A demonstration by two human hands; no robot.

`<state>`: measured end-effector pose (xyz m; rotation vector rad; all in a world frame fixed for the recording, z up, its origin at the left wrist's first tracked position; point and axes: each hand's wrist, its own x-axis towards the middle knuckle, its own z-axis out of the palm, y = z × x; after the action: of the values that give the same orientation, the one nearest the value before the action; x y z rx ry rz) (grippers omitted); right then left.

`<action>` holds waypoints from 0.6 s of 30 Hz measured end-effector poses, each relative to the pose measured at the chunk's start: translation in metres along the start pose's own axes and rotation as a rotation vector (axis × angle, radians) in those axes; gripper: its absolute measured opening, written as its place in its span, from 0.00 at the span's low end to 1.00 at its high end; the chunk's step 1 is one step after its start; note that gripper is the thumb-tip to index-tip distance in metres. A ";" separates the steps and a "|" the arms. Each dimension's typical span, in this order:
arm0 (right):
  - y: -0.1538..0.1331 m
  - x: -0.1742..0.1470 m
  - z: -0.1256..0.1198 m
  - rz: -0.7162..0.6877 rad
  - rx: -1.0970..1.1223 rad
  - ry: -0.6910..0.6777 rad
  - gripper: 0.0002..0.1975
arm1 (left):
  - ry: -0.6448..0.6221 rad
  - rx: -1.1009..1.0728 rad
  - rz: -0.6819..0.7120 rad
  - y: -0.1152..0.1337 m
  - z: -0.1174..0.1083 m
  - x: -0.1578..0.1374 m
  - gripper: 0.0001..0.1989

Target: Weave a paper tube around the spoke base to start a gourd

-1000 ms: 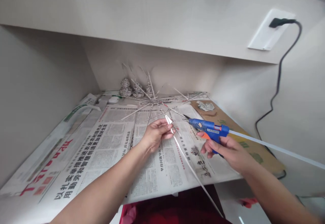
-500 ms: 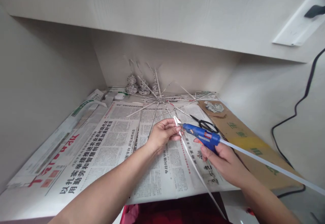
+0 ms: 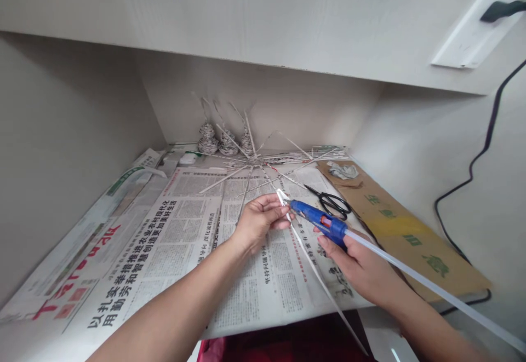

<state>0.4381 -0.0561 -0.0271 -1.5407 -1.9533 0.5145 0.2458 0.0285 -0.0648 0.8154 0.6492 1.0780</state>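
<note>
Left hand (image 3: 263, 220): grip pinching white paper strip (image 3: 313, 266) near its folded end (image 3: 281, 194) | Strip: over the counter's (image 3: 45, 345) middle, slanting rightward and down past the front edge | Right hand (image 3: 355, 263): grip around blue glue gun (image 3: 316, 219), nozzle (image 3: 288, 202) just right of that end, contact unclear

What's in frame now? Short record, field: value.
left hand: pinches white strip near its upper end
right hand: grips blue glue gun
nozzle: at the strip by the left fingertips; contact unclear
glue stick: sticks out of the gun's rear
scissors: black, lying just beyond the gun
back: three coiled paper forms, thin sticks radiating from a hub
surface: newspaper; cardboard at right
</note>
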 end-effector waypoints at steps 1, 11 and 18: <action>-0.001 0.000 -0.001 -0.005 -0.024 0.010 0.10 | 0.002 -0.003 -0.002 0.000 0.000 0.000 0.17; -0.007 -0.004 -0.005 -0.001 -0.111 0.007 0.09 | 0.006 -0.013 -0.006 0.000 0.000 -0.001 0.18; -0.016 -0.001 -0.006 -0.018 -0.107 -0.034 0.08 | 0.008 -0.007 -0.009 0.002 0.003 -0.002 0.16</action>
<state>0.4301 -0.0614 -0.0132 -1.5882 -2.0483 0.4380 0.2463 0.0265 -0.0613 0.8021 0.6554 1.0754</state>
